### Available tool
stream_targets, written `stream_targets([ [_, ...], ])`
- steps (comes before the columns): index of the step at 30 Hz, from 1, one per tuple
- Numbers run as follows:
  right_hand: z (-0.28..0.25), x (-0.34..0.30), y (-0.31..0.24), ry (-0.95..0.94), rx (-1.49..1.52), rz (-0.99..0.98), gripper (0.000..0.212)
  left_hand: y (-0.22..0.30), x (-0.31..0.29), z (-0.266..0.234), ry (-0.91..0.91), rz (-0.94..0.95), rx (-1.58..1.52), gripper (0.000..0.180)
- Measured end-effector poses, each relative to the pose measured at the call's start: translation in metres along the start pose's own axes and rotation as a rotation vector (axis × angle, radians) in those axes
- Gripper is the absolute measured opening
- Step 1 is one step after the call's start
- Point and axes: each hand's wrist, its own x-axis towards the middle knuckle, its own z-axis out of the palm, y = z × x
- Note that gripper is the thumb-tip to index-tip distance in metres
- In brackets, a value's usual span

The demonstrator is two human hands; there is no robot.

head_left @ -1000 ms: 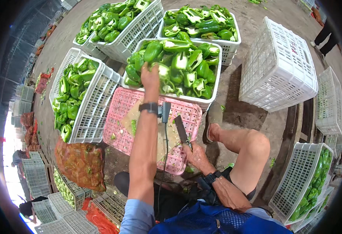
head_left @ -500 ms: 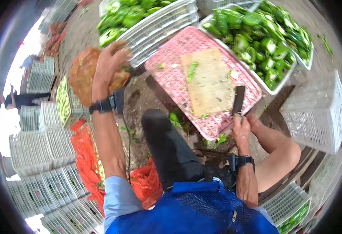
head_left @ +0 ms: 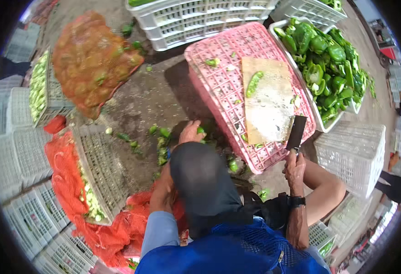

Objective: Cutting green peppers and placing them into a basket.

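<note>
Partly hidden behind the bent, dark-trousered left leg (head_left: 202, 176), the left hand (head_left: 191, 132) is low over the floor (head_left: 138, 105), its fingers just beside a small green pepper piece (head_left: 201, 130). I cannot tell how far this hand is open, or whether it has hold of that piece. More green scraps (head_left: 163, 150) lie on the floor to its left.

The right hand (head_left: 294, 168) is closed around the handle of a cleaver (head_left: 296, 133), whose dark, rectangular blade points away from the person, over the near right corner of an upturned pink plastic crate (head_left: 221, 93). Whether the blade touches the crate is unclear. A black wristwatch (head_left: 296, 201) sits on the right wrist.

On the pink crate lies a wooden cutting board (head_left: 266, 102), with 1 curved green pepper strip (head_left: 254, 84) near its far left corner. Right beside the pink crate stands a white crate (head_left: 330, 126) heaped with green peppers (head_left: 330, 68), some cut open. An orange mesh sack (head_left: 90, 59) lies on the floor at the far left, well apart from both hands; nearer the person, red netting (head_left: 65, 171) drapes around a slatted crate (head_left: 100, 164) of pale green pieces.
</note>
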Motion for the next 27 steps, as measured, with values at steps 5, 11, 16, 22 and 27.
stream_targets([
  [5,0.009,-0.008,-0.015,0.024,0.041,0.097,0.024,0.009,0.020,0.005,-0.302,0.003,0.131,0.078],
  [11,0.015,-0.012,-0.026,0.045,0.064,0.161,0.025,0.009,0.032,0.011,-0.279,-0.156,0.189,0.087],
  [16,0.012,-0.012,-0.024,0.048,0.059,0.069,0.026,-0.018,0.007,-0.037,0.041,-0.437,-0.926,0.067],
  [22,0.004,-0.009,-0.023,0.094,-0.045,-0.117,0.032,0.071,-0.015,-0.217,0.218,-0.101,-0.979,0.058],
  [27,-0.017,-0.027,-0.031,0.051,0.094,-0.209,0.047,0.211,-0.039,-0.283,0.231,0.115,-0.802,0.060],
])
